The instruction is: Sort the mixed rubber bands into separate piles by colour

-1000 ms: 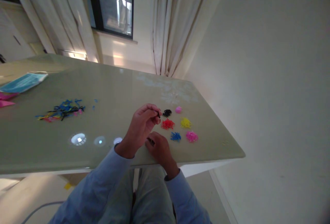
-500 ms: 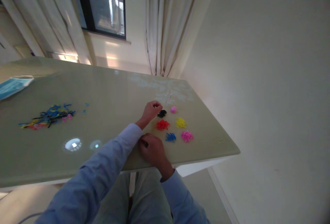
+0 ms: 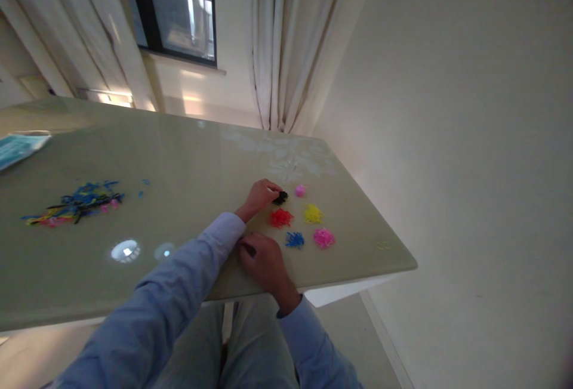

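Note:
My left hand (image 3: 260,196) reaches across to a pile of small black rubber bands (image 3: 281,198), its thumb and fingers pinched at the pile's left edge; what they hold is too small to see. My right hand (image 3: 263,261) rests curled near the table's front edge, under my left forearm, and its fingertips are hidden. Around the black pile lie small heaps of bands: red (image 3: 280,218), blue (image 3: 295,240), yellow (image 3: 313,213), bright pink (image 3: 323,238) and lighter pink (image 3: 300,191).
A mixed heap of coloured bands (image 3: 85,201) spreads over the left of the glossy table (image 3: 188,156), with a few stray blue bands (image 3: 145,182) beside it. A blue face mask (image 3: 20,149) lies at the far left. Pale yellow loops (image 3: 383,246) sit near the right corner.
My left hand has lowered its fingertips onto the edge of the black pile. My right hand stays nearly still, and the whole view has shifted slightly.

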